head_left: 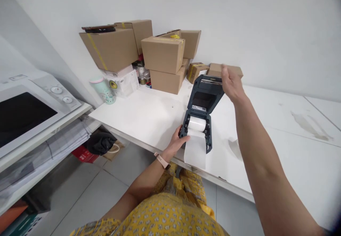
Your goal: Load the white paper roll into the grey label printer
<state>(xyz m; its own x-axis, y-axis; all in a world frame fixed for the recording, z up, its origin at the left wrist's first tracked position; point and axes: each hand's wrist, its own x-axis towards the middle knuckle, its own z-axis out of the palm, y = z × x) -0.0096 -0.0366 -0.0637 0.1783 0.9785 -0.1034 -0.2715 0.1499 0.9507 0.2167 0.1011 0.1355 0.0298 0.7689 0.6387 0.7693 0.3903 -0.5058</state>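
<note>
Yellow patterned clothing [170,214] closest. Far left, microwave [55,90]. Next, tumbler [103,92] on white table [141,115], cardboard boxes [162,56] behind. Left hand [178,141] gripping left side of label printer [209,134]; printer near table's front edge, paper roll [197,123] inside, paper strip [195,152] out front. Right hand [233,83] holding raised lid [204,100] by upper right corner.

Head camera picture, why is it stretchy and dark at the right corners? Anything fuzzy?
Head view: a wide lens probably stretches things near the edges, like the microwave; the right corners are darkened, perhaps by the lens rim; tiny print on the white label inside the printer looks too fuzzy to read.
</note>
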